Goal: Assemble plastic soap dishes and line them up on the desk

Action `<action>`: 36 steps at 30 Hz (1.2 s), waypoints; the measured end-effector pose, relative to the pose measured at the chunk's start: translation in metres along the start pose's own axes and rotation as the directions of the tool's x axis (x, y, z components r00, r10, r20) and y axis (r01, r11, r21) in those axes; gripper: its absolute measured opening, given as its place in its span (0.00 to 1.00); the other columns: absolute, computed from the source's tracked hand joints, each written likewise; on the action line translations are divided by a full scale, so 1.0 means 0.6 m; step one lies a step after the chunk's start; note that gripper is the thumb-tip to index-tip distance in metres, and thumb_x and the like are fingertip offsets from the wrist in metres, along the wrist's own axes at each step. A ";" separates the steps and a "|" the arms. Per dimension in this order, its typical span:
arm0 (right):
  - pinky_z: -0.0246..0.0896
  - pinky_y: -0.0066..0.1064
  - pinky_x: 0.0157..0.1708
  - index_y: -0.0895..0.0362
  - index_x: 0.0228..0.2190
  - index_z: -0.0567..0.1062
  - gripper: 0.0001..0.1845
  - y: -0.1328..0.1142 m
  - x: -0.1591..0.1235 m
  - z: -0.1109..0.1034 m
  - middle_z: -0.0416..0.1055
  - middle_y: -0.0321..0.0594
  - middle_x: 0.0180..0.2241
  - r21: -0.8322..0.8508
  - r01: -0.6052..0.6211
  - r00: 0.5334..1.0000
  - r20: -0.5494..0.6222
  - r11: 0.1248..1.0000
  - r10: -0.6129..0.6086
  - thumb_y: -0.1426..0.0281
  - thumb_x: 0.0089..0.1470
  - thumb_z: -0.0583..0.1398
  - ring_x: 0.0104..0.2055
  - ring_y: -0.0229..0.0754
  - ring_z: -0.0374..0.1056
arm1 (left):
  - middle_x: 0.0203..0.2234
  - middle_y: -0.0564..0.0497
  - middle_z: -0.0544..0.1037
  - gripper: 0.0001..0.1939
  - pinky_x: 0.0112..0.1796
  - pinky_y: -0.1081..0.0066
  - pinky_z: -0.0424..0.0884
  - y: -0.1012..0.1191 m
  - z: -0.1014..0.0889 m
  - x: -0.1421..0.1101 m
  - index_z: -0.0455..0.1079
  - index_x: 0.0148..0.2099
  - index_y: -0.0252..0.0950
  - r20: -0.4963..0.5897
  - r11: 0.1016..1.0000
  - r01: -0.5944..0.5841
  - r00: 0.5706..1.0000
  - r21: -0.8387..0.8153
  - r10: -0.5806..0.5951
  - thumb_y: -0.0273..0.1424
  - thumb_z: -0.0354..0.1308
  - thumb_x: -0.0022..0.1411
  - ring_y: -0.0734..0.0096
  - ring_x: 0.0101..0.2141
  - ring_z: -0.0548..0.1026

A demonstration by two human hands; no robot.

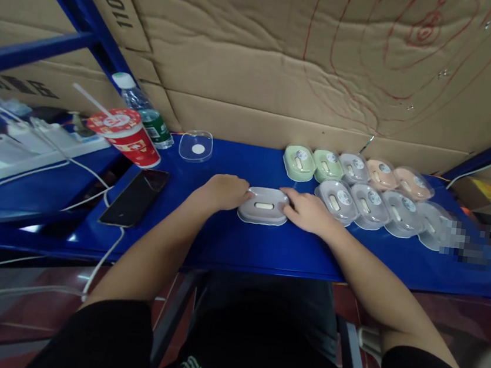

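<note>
A light-grey rounded plastic box lies flat on the blue table in front of me, a small white oblong piece set in the middle of its top. Around its left end my left hand is closed, fingers at the far edge. My right hand grips the opposite end, thumb and fingers at the corner. Behind and to the left lies a clear plastic lid with a round white sticker. To the right, two rows hold similar clear-covered boxes, among them a green one, a grey one and a peach one.
A black phone, a red paper cup with a straw and a water bottle stand or lie left on the table. Farther left are a white power strip and cables. Cardboard walls the back.
</note>
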State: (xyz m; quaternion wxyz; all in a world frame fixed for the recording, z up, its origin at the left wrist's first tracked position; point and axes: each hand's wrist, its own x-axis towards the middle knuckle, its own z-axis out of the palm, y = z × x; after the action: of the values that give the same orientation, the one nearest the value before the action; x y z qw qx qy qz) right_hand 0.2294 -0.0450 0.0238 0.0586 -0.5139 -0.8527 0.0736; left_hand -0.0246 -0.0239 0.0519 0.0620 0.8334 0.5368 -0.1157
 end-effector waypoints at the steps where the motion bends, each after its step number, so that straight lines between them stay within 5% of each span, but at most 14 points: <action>1: 0.71 0.44 0.44 0.58 0.68 0.67 0.31 0.000 0.001 0.002 0.84 0.51 0.46 -0.012 0.002 1.000 0.026 1.000 -0.002 0.60 0.70 0.51 0.45 0.58 0.81 | 0.51 0.36 0.83 0.26 0.49 0.56 0.74 0.001 0.004 0.006 0.78 0.55 0.34 0.007 1.000 0.007 1.000 -0.005 -0.007 0.43 0.43 0.77 0.45 0.52 0.81; 6: 0.71 0.46 0.45 0.59 0.72 0.61 0.36 0.007 0.004 0.005 0.83 0.54 0.49 0.031 -0.004 0.999 0.040 1.000 0.003 0.52 0.73 0.48 0.48 0.61 0.81 | 0.54 0.37 0.82 0.31 0.53 0.53 0.73 -0.027 0.014 0.034 0.76 0.60 0.36 -0.142 0.976 0.139 0.976 -0.165 -0.163 0.53 0.48 0.74 0.42 0.55 0.79; 10: 0.72 0.46 0.43 0.59 0.75 0.55 0.48 0.008 0.003 -0.001 0.82 0.56 0.50 0.077 0.024 0.997 0.065 0.997 -0.029 0.42 0.68 0.54 0.49 0.64 0.80 | 0.59 0.35 0.77 0.29 0.54 0.51 0.73 -0.096 0.016 0.042 0.73 0.64 0.37 -0.336 0.887 0.353 0.831 -0.298 -0.443 0.51 0.49 0.75 0.42 0.56 0.78; 12: 0.72 0.47 0.43 0.58 0.75 0.54 0.56 0.008 0.002 0.000 0.82 0.56 0.50 0.076 0.056 0.996 0.067 0.996 -0.061 0.37 0.60 0.60 0.50 0.66 0.80 | 0.63 0.32 0.71 0.29 0.53 0.50 0.74 -0.132 0.021 0.044 0.74 0.63 0.36 -0.298 0.827 0.465 0.779 -0.317 -0.552 0.50 0.58 0.70 0.39 0.55 0.78; 15: 0.72 0.46 0.41 0.56 0.73 0.58 0.57 0.010 0.003 0.006 0.83 0.54 0.49 0.058 0.087 0.995 0.040 0.995 -0.089 0.38 0.56 0.64 0.48 0.66 0.80 | 0.61 0.32 0.73 0.22 0.52 0.51 0.75 -0.167 0.031 0.046 0.77 0.55 0.36 -0.184 0.774 0.542 0.767 -0.328 -0.615 0.45 0.64 0.66 0.38 0.54 0.78; 18: 0.71 0.43 0.38 0.56 0.70 0.63 0.43 0.009 0.005 0.015 0.84 0.47 0.41 0.077 0.087 0.996 -0.029 0.993 -0.085 0.48 0.63 0.64 0.42 0.59 0.81 | 0.51 0.39 0.80 0.08 0.51 0.55 0.74 -0.173 0.033 0.048 0.77 0.45 0.39 -0.245 0.784 0.490 0.764 -0.382 -0.597 0.35 0.62 0.67 0.46 0.51 0.79; 20: 0.71 0.41 0.38 0.55 0.68 0.67 0.36 0.005 0.006 0.020 0.83 0.42 0.36 0.110 0.106 0.990 -0.102 0.988 -0.095 0.54 0.65 0.64 0.38 0.54 0.81 | 0.45 0.42 0.81 0.04 0.49 0.58 0.73 -0.164 0.028 0.048 0.75 0.43 0.40 -0.373 0.797 0.410 0.724 -0.444 -0.581 0.32 0.63 0.65 0.50 0.49 0.79; 23: 0.74 0.42 0.39 0.54 0.67 0.68 0.34 -0.001 0.004 0.024 0.82 0.39 0.35 0.190 0.142 0.970 -0.223 0.971 -0.098 0.56 0.65 0.64 0.37 0.52 0.80 | 0.40 0.45 0.80 0.12 0.48 0.62 0.73 -0.140 0.012 0.042 0.74 0.47 0.38 -0.562 0.815 0.208 0.631 -0.541 -0.534 0.33 0.67 0.61 0.57 0.44 0.79; 25: 0.76 0.46 0.43 0.53 0.69 0.65 0.37 -0.002 0.003 0.024 0.82 0.44 0.42 0.234 0.166 0.944 -0.318 0.958 -0.086 0.54 0.65 0.63 0.43 0.54 0.80 | 0.37 0.48 0.79 0.18 0.45 0.63 0.74 -0.120 0.000 0.037 0.74 0.52 0.37 -0.625 0.806 0.040 0.609 -0.591 -0.489 0.36 0.68 0.62 0.61 0.39 0.78; 27: 0.75 0.52 0.51 0.53 0.72 0.59 0.42 0.001 0.004 0.022 0.77 0.52 0.55 0.236 0.186 0.909 -0.409 0.954 -0.076 0.51 0.64 0.63 0.55 0.59 0.76 | 0.34 0.50 0.76 0.22 0.39 0.65 0.74 -0.101 -0.008 0.031 0.71 0.60 0.38 -0.622 0.766 -0.095 0.650 -0.636 -0.436 0.41 0.63 0.67 0.66 0.33 0.76; 30: 0.63 0.61 0.66 0.53 0.76 0.47 0.54 0.007 0.010 0.019 0.58 0.58 0.72 0.201 0.157 0.877 -0.478 0.967 -0.043 0.48 0.62 0.64 0.73 0.67 0.57 | 0.29 0.52 0.73 0.30 0.31 0.68 0.73 -0.076 -0.013 0.024 0.62 0.71 0.40 -0.516 0.681 -0.173 0.786 -0.712 -0.340 0.50 0.50 0.76 0.70 0.26 0.72; 33: 0.50 0.64 0.73 0.52 0.77 0.39 0.57 0.011 0.018 0.023 0.46 0.55 0.77 0.213 0.145 0.892 -0.452 0.966 -0.034 0.50 0.63 0.64 0.78 0.66 0.44 | 0.30 0.50 0.73 0.30 0.27 0.69 0.72 -0.059 -0.011 0.021 0.65 0.71 0.42 -0.350 0.591 -0.157 0.909 -0.791 -0.227 0.52 0.44 0.77 0.73 0.23 0.69; 36: 0.50 0.62 0.73 0.50 0.77 0.41 0.52 0.012 0.022 0.032 0.49 0.52 0.77 0.259 0.184 0.924 -0.374 0.948 -0.077 0.53 0.65 0.62 0.78 0.62 0.46 | 0.31 0.49 0.75 0.26 0.26 0.70 0.71 -0.049 -0.005 0.026 0.70 0.67 0.42 -0.223 0.535 -0.118 0.965 -0.837 -0.136 0.47 0.46 0.77 0.73 0.23 0.69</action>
State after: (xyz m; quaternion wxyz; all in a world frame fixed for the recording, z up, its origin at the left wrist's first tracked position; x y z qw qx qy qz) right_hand 0.2259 -0.0311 0.0037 0.2928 -0.4461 -0.8400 0.0982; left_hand -0.0449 0.0025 0.0517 0.3843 0.7044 0.5332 0.2683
